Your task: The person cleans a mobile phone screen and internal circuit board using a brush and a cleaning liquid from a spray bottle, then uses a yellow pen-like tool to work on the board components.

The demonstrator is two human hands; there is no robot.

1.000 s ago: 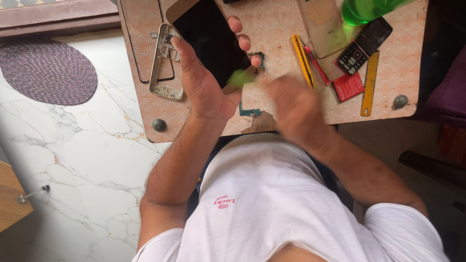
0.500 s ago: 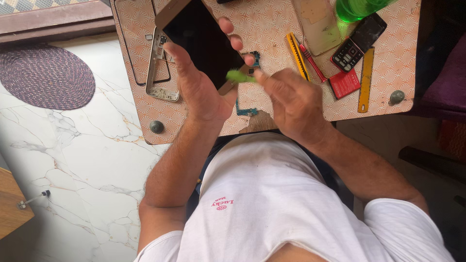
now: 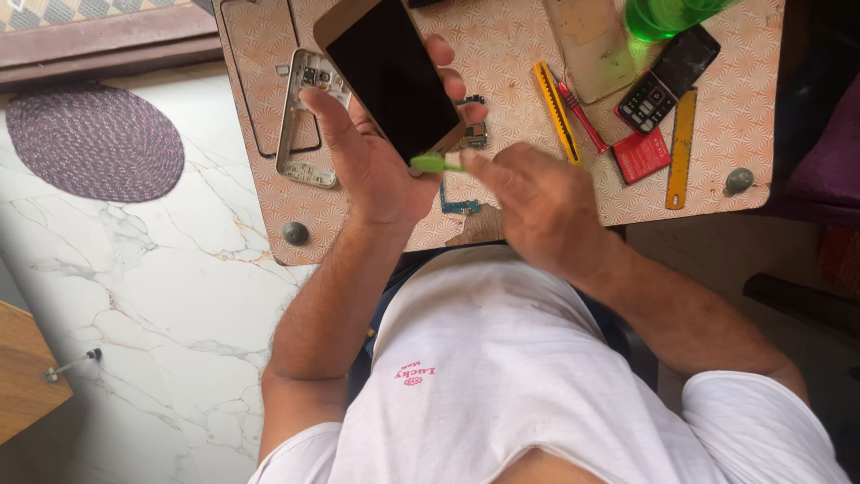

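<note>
A gold-edged smartphone (image 3: 399,76) with a dark screen is held above the tabletop (image 3: 511,54) in the left hand (image 3: 376,161), whose fingers are curled around its far edge while the thumb is laid along the near one. A small green plastic pry tool (image 3: 434,164) is pinched between the fingertips of the right hand (image 3: 537,202) and is set against the lower corner of the phone, touching it. Beneath and just beside the phone, a silver phone mid-frame (image 3: 300,125) is seen lying on the patterned surface, partly hidden by the left thumb, with a thin dark bezel frame (image 3: 260,81) beside it. A small circuit board (image 3: 473,134) is partly covered by the phone and fingers, and a blue-green flex strip (image 3: 457,204) is lying below the pry tool. To the right, well apart from the hands, a yellow utility knife (image 3: 554,108), a red-handled screwdriver (image 3: 582,121), a pale back cover (image 3: 596,45), a keypad phone (image 3: 667,79), a red battery (image 3: 640,154), a yellow ruler (image 3: 681,148) and a green bottle (image 3: 667,16) are laid out. A purple woven mat (image 3: 94,143) is seen on the marble floor (image 3: 179,296).
</note>
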